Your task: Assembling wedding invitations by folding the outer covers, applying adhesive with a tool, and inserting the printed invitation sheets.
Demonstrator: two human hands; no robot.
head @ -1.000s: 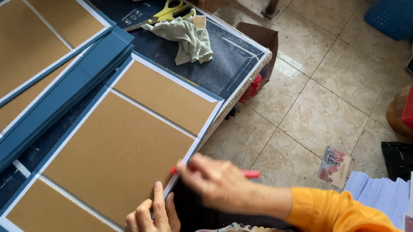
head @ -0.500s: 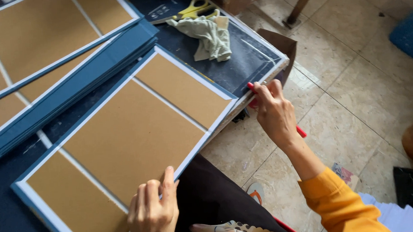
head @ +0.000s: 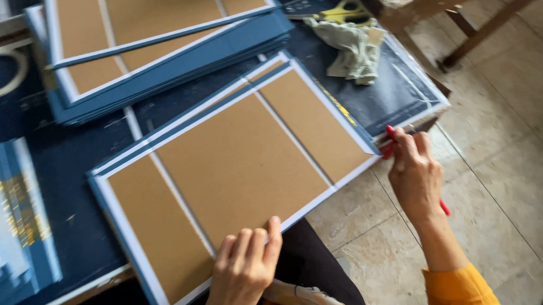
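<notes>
Now, left hand [head: 243,276] fingers flat on the board cover [head: 235,166], right hand [head: 414,167] pinching a red tool [head: 445,207] at its corner; slipping could tear the fold.

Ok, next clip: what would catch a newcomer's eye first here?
The big cover panel, brown board sections edged in blue and white, fills the middle of the dark table. The left hand presses its near edge, while the right hand, holding a red tool, works at its right corner. Behind lie a stack of similar panels, yellow-handled scissors and a crumpled cloth.
</notes>
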